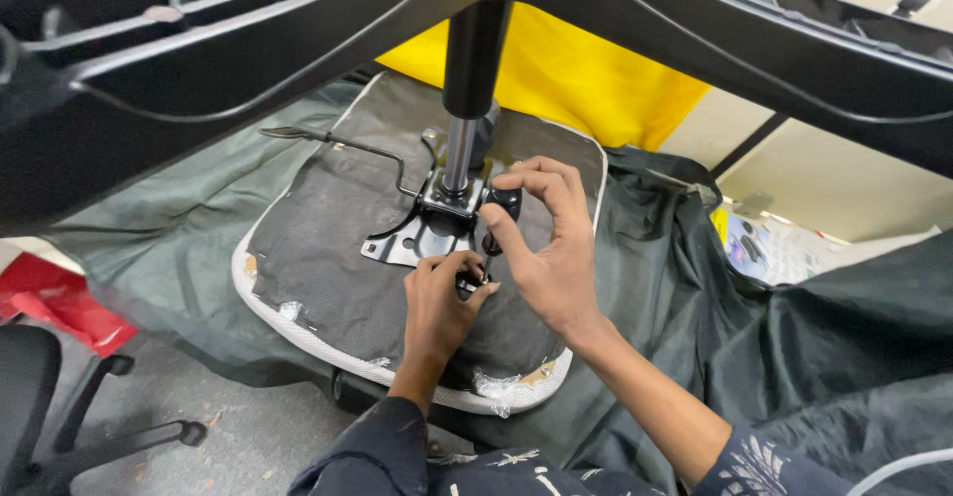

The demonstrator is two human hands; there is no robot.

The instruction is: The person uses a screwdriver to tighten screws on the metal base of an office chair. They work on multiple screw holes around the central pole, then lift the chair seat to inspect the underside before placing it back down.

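An office chair lies upside down: its seat underside (328, 248) is covered in dark fabric, with a metal mounting plate (412, 240) and a gas cylinder (467, 89) rising to the black star base (199, 69) overhead. My right hand (546, 248) grips the black handle of a screwdriver (501, 208) held upright over the plate's near edge. My left hand (442, 302) pinches the screwdriver's lower tip at the seat. A thin lever (347, 145) sticks out to the left of the plate.
A dark green cover (794, 337) drapes the work surface. Yellow material (556, 69) lies behind the seat. Another chair's base (99, 426) and a red bag (60, 302) sit on the floor at left.
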